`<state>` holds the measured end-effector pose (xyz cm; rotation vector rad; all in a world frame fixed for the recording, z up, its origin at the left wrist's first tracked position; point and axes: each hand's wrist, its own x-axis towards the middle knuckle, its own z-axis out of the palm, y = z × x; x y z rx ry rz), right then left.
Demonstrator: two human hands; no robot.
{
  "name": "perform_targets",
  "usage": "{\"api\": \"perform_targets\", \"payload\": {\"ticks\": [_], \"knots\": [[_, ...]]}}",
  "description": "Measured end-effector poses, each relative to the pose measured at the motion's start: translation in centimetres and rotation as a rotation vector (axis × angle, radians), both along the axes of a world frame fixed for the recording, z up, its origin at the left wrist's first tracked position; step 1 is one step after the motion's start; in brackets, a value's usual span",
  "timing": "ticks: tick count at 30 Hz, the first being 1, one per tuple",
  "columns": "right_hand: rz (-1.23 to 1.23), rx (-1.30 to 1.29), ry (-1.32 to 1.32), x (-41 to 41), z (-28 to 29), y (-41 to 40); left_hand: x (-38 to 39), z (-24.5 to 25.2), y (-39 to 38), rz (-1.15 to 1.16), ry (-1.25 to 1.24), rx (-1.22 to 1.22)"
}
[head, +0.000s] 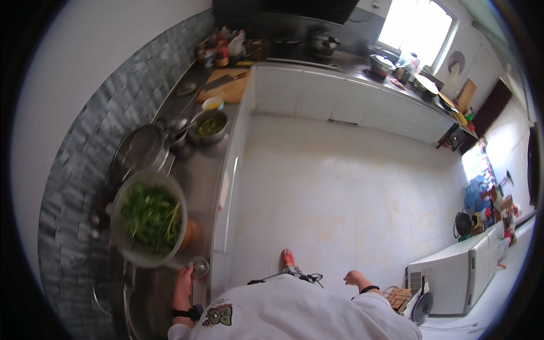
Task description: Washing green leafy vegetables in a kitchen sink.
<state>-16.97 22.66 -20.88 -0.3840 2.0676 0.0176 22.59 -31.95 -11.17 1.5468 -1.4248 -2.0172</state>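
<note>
My left hand (184,281) is at the counter's front edge beside the sink. Its fingertips meet the near side of a small round clear glass vessel (199,267); whether they grip it is unclear. Just beyond, a large translucent bowl (185,208) holds leafy green vegetables (151,219), some with pale stems. An orange-brown object (192,233), mostly hidden, shows at the bowl's right side. My right hand (355,278) hangs over the floor at my right side, with loosely curled fingers and nothing visible in it.
Past the bowl are a large metal pan (142,148), a pot of greens (211,125) and a small bowl of yellow food (212,103). A cleaver (223,80) lies on a wooden cutting board (236,91). The sink (148,297) is at lower left. A white refrigerator-like appliance (446,272) stands at right.
</note>
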Motion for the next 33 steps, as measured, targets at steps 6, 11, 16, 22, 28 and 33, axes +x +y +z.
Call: {"api": "perform_targets", "payload": {"ticks": [6,11,16,22,28,33], "knots": [[0.157,0.053,0.046,-5.9,-1.0,-2.1,-12.4,0.5,-3.3,-0.065,-0.014,-0.078],[-0.060,-0.131,0.357,-13.7,4.7,-12.7,-17.9,2.4,-6.2,-0.038,0.025,-0.079],[-0.070,-0.459,0.353,-20.6,6.7,-22.4,-22.3,4.3,-8.8,-0.002,-0.095,-0.179],[0.053,-0.472,0.163,-26.7,8.6,-32.8,-26.6,5.6,-12.8,0.080,-0.077,-0.199],[0.196,-0.555,0.145,-35.2,10.4,-45.8,-26.9,4.0,-18.7,0.164,-0.065,-0.088],[0.158,-0.821,-0.001,-42.3,12.4,-62.2,-24.9,2.7,-21.1,0.268,-0.027,-0.135]]}}
